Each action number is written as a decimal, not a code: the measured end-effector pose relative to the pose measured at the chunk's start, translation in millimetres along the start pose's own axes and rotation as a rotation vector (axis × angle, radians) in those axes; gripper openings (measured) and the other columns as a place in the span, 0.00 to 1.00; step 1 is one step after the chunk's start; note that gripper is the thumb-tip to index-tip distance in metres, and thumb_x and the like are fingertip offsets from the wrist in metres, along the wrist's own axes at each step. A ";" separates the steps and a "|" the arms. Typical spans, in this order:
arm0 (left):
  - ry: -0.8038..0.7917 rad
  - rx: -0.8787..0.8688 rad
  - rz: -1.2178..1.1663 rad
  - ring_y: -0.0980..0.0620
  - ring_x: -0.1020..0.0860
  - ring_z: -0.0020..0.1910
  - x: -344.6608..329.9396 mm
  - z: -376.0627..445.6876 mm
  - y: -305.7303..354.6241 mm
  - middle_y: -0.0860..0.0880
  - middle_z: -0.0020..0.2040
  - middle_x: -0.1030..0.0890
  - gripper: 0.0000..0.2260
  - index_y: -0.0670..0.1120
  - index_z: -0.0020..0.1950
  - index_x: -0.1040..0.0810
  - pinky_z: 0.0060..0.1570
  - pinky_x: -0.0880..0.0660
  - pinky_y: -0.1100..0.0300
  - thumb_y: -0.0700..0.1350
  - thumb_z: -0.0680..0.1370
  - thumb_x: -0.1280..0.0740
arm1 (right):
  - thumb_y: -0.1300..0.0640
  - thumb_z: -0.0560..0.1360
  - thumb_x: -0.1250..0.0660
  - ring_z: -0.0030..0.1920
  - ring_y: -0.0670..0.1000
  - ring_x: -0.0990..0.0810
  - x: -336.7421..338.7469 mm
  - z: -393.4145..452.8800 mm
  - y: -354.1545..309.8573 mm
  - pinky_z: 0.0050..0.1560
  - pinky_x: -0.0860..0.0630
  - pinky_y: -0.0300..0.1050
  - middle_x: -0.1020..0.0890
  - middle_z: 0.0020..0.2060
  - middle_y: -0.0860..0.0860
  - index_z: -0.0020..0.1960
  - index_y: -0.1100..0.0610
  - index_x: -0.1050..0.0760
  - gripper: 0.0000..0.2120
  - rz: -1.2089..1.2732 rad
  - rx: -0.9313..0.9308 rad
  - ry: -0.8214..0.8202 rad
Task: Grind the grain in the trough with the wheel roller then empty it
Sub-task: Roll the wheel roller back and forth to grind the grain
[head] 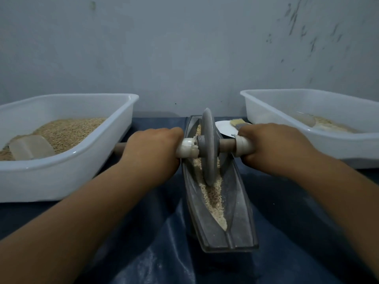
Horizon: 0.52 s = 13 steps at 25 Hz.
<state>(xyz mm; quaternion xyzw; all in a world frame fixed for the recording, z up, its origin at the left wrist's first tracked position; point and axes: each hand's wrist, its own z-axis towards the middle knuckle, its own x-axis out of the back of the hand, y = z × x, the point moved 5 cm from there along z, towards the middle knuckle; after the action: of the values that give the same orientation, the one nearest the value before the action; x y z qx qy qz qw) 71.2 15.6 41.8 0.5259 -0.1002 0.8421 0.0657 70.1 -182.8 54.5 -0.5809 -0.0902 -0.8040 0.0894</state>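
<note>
A long grey boat-shaped trough (240, 220) lies lengthways in front of me on a dark blue sheet. Crushed tan grain (213, 198) fills its groove. A grey disc wheel roller (208, 148) stands upright in the groove, towards the far half. An axle runs through it, wrapped in white on both sides. My left hand (152, 148) grips the left handle, and my right hand (272, 145) grips the right handle. Both fists sit close beside the wheel.
A white plastic tub (67, 160) at the left holds whole grain and a clear scoop (30, 147). Another white tub (328, 148) at the right holds some ground grain. A white plate (224, 127) with a brush (238, 122) lies behind the trough. A grey wall stands close behind.
</note>
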 end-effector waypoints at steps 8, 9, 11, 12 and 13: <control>-0.287 -0.154 -0.196 0.60 0.23 0.31 30.2 -34.9 -10.4 0.60 0.37 0.22 0.13 0.63 0.44 0.29 0.34 0.23 0.59 0.55 0.60 0.37 | 0.32 0.52 0.37 0.31 0.39 0.21 34.7 -44.6 5.1 0.30 0.22 0.44 0.20 0.35 0.36 0.48 0.34 0.25 0.24 0.152 0.108 -0.348; -0.241 -0.125 -0.138 0.59 0.24 0.32 24.2 -30.4 -9.0 0.57 0.35 0.22 0.10 0.60 0.43 0.29 0.36 0.23 0.58 0.54 0.63 0.36 | 0.34 0.55 0.35 0.32 0.41 0.21 28.1 -38.5 2.6 0.30 0.25 0.44 0.20 0.35 0.38 0.46 0.36 0.25 0.21 0.128 0.090 -0.321; -0.102 -0.042 -0.032 0.55 0.25 0.36 12.1 -16.2 -7.6 0.54 0.37 0.23 0.07 0.55 0.42 0.32 0.40 0.25 0.57 0.50 0.71 0.34 | 0.41 0.64 0.31 0.36 0.44 0.22 14.7 -19.2 1.8 0.32 0.32 0.44 0.21 0.37 0.44 0.44 0.43 0.26 0.12 0.042 0.032 -0.123; -0.044 -0.016 -0.003 0.52 0.25 0.39 6.3 -9.3 -7.6 0.53 0.40 0.23 0.07 0.54 0.43 0.33 0.40 0.27 0.56 0.49 0.73 0.35 | 0.45 0.68 0.31 0.40 0.49 0.21 8.4 -10.9 2.2 0.35 0.33 0.44 0.20 0.40 0.45 0.46 0.46 0.26 0.09 0.001 -0.004 -0.024; 0.002 -0.006 0.018 0.50 0.25 0.40 1.6 -3.6 -7.6 0.53 0.42 0.23 0.06 0.54 0.45 0.34 0.41 0.29 0.56 0.48 0.75 0.36 | 0.46 0.71 0.32 0.45 0.54 0.20 1.3 -5.0 2.6 0.37 0.34 0.44 0.19 0.44 0.46 0.48 0.47 0.26 0.08 -0.013 -0.029 0.034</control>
<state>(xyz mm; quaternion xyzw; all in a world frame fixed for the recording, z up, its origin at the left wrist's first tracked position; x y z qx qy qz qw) 69.0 23.9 42.5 0.5237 -0.1073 0.8430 0.0596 65.8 -186.6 54.3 -0.5676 -0.0807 -0.8157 0.0773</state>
